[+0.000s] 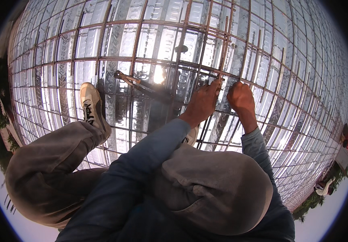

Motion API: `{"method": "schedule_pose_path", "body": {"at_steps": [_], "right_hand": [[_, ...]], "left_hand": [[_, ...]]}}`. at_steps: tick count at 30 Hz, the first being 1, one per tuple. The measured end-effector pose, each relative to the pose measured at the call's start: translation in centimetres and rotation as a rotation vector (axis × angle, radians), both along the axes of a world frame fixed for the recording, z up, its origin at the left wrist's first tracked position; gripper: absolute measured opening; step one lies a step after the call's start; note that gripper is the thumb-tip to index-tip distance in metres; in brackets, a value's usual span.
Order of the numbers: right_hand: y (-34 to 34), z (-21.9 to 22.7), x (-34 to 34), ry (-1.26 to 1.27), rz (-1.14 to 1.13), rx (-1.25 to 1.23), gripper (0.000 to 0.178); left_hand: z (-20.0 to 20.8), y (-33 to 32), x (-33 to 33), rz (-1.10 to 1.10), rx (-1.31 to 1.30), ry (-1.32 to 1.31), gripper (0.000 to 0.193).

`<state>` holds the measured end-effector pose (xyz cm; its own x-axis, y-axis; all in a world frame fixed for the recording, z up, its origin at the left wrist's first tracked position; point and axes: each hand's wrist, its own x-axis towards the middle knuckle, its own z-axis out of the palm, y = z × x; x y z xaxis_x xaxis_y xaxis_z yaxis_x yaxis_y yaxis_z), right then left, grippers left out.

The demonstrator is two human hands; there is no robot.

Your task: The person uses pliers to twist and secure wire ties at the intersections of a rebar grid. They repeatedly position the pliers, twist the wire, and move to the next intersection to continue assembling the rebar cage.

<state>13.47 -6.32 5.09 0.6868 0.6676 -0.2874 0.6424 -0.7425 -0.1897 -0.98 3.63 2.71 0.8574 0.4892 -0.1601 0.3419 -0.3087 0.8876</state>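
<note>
My left hand (203, 101) is closed, its fingertips pinched together at a crossing of the steel rebar grid (185, 61). Whatever sits between those fingers is too small to make out. Just to its right, my right hand (242, 99) is curled into a fist by the same bars, knuckles up; its contents are hidden. The two hands are a short gap apart. Left of them, a pair of pincers (132, 80) lies on the grid with its jaws pointing left, the handles running into dark shadow.
Beneath the bars spreads shiny ribbed metal decking (149, 42) with strong sun glare. My left shoe (92, 103) stands on the grid; the other shoe (190, 136) shows partly behind my left forearm. At the far right edge are a person (324, 187) and greenery (308, 206).
</note>
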Motion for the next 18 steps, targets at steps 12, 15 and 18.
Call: {"method": "schedule_pose_path", "body": {"at_steps": [12,15,18], "right_hand": [[-2.2,-4.9,-8.7,-0.297,-0.046,0.377,0.008],[-1.8,-3.1,-9.8,-0.285,-0.017,0.392,0.015],[-2.7,-2.2,-11.0,-0.146,-0.11,0.369,0.023]], "left_hand": [[-0.5,0.4,0.3,-0.018,0.011,-0.21,0.026],[-0.6,1.7,-0.6,-0.085,0.054,-0.208,0.025],[0.0,1.5,0.3,-0.146,0.065,-0.142,0.025]]}}
